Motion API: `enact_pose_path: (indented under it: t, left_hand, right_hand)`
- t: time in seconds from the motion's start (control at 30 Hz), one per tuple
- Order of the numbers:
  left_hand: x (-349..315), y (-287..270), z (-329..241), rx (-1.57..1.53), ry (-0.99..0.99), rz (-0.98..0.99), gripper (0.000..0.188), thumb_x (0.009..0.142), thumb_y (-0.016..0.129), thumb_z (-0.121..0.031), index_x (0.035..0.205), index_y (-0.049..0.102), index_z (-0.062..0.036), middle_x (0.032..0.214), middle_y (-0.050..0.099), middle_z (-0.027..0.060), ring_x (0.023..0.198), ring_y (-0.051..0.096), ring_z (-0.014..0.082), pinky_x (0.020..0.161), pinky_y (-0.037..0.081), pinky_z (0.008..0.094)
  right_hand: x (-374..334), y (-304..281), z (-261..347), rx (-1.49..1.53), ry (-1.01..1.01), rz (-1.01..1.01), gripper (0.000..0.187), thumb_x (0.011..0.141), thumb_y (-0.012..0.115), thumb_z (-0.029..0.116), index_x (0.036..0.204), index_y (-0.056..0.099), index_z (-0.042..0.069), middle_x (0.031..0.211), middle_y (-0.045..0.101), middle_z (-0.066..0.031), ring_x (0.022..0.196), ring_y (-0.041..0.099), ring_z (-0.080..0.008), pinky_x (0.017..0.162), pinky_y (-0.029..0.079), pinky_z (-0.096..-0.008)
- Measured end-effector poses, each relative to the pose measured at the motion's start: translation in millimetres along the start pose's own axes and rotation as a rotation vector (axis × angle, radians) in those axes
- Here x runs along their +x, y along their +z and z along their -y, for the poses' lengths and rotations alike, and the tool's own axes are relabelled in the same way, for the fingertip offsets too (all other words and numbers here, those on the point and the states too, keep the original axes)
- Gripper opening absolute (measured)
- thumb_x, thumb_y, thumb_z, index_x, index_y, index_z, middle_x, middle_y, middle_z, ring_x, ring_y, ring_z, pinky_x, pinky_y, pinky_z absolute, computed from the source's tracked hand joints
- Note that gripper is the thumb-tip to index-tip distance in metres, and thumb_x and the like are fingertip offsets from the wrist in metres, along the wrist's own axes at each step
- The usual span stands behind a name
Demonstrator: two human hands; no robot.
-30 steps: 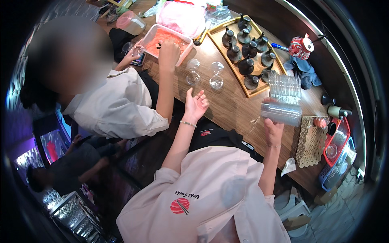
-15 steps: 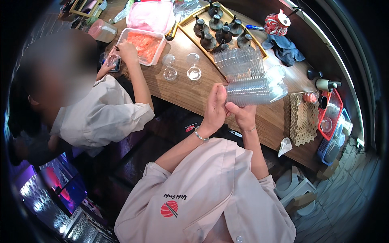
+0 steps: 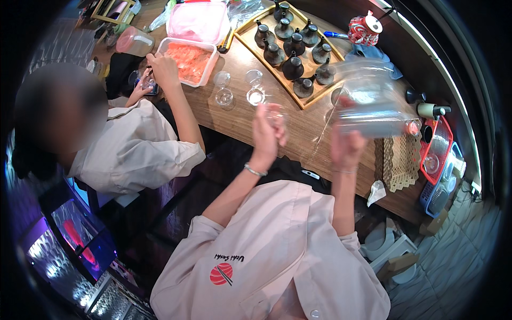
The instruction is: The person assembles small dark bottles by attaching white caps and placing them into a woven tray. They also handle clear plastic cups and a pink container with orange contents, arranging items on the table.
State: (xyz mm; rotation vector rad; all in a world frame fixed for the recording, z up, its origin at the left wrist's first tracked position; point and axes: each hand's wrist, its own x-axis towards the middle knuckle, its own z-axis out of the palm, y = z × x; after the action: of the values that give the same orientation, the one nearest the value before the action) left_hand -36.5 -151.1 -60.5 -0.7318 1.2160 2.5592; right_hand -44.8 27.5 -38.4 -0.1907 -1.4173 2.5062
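My right hand (image 3: 349, 146) grips a stack of nested clear plastic cups (image 3: 370, 120) with hinged lids, blurred by motion over the right part of the table. Away from the stack, my left hand (image 3: 268, 136) has its fingers closed round a single clear plastic cup (image 3: 277, 113), smeared and hard to see. Beyond that hand, two more clear lidded cups stand on the table with their lids laid back, one on the left (image 3: 224, 96) and one on the right (image 3: 255, 96).
A wooden tray (image 3: 249, 50) of small dark bottles lies at the back. To the left, a co-worker's hands (image 3: 162, 69) work beside a tub of orange food (image 3: 189, 61). On the right are a beige lattice basket (image 3: 401, 162), a red basket (image 3: 438, 144) and crumpled tissue (image 3: 376, 192).
My hands have parted. The right one carried the cup stack rightward, uncovering the tray's near corner; the left moved left with one cup taken off.
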Motion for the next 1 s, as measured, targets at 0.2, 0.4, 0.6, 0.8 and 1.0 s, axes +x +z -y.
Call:
enact_pose_path:
  t: [0.2, 0.4, 0.6, 0.8, 1.0]
  left_hand:
    - [33, -120, 4, -0.162, -0.378, 0.156, 0.060, 0.107, 0.041, -0.060, 0.117, 0.061, -0.0043, 0.073, 0.043, 0.0007, 0.066, 0.047, 0.0136, 0.055, 0.042, 0.0268]
    - [73, -177, 35, -0.813, -0.545, -0.018, 0.073, 0.100, 0.053, -0.067, 0.116, 0.061, 0.0035, 0.071, 0.039, 0.0014, 0.063, 0.038, 0.0120, 0.055, 0.038, 0.0237]
    - [81, -181, 32, -0.899, -0.555, -0.108, 0.107, 0.090, 0.046, -0.084, 0.135, 0.049, 0.0133, 0.083, 0.051, 0.0066, 0.069, 0.043, 0.0161, 0.063, 0.044, 0.0279]
    - [42, -129, 20, -0.397, -0.595, -0.172, 0.102, 0.090, 0.042, -0.087, 0.129, 0.052, 0.0062, 0.094, 0.063, 0.0089, 0.070, 0.051, 0.0182, 0.064, 0.048, 0.0314]
    - [-7, 0, 11, 0.380, 0.067, 0.328, 0.060, 0.111, 0.038, -0.054, 0.134, 0.051, 0.0003, 0.105, 0.066, 0.0078, 0.087, 0.062, 0.0119, 0.071, 0.053, 0.0277]
  right_hand:
    - [38, -63, 62, -0.289, -0.131, 0.058, 0.086, 0.074, 0.085, 0.036, 0.144, 0.050, 0.000, 0.143, 0.054, -0.0210, 0.135, 0.050, -0.0305, 0.116, 0.038, -0.0445]
    - [28, -68, 31, -0.245, -0.015, 0.075, 0.078, 0.077, 0.085, 0.029, 0.141, 0.052, 0.000, 0.137, 0.060, -0.0195, 0.130, 0.057, -0.0313, 0.113, 0.042, -0.0444]
    - [8, -50, 4, -0.150, 0.096, 0.085, 0.073, 0.080, 0.084, 0.020, 0.142, 0.053, -0.001, 0.138, 0.061, -0.0194, 0.129, 0.059, -0.0295, 0.113, 0.044, -0.0435]
    - [3, -38, -2, -0.279, 0.189, 0.202, 0.092, 0.075, 0.089, 0.049, 0.145, 0.053, 0.001, 0.147, 0.056, -0.0190, 0.137, 0.052, -0.0306, 0.117, 0.037, -0.0452]
    - [-12, -11, -17, -0.182, 0.342, 0.240, 0.099, 0.070, 0.094, 0.047, 0.147, 0.051, 0.002, 0.150, 0.054, -0.0158, 0.140, 0.049, -0.0295, 0.120, 0.035, -0.0447]
